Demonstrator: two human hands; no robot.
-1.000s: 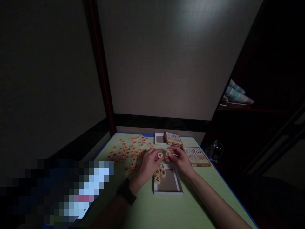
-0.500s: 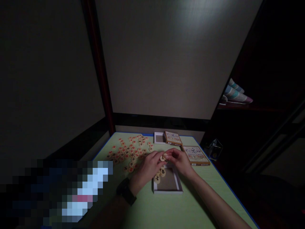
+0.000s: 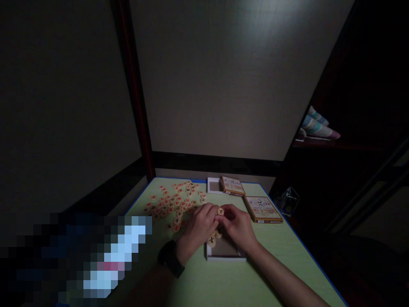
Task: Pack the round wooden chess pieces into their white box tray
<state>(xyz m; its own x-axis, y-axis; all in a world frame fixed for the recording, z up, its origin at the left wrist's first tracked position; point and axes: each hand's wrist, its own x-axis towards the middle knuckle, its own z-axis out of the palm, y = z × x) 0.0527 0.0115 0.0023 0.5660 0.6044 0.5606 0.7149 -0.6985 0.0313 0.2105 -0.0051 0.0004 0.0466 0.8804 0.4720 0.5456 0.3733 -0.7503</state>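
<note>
Above the upper part of an open white-edged box tray (image 3: 226, 258), my two hands meet. A round wooden piece with a dark character (image 3: 220, 211) shows between their fingertips. My left hand (image 3: 202, 221), with a dark watch at the wrist, has its fingers closed by the piece. My right hand (image 3: 238, 224) is curled, thumb and fingers pinched on the piece's right side. Beneath the hands, a few pieces (image 3: 211, 241) lie at the tray's left side. Many round pieces with red or dark characters (image 3: 171, 204) are spread over the table to the left.
A second white tray (image 3: 214, 186) stands at the table's back, with a printed box lid (image 3: 233, 186) leaning over its right side. Another printed lid (image 3: 263, 209) lies at the right edge of the green table (image 3: 268, 273). A person's blurred shape is at lower left.
Both hands have lowered slightly and drawn closer over the tray. The piece between the fingertips now shows its face more fully, and my right hand covers more of the tray.
</note>
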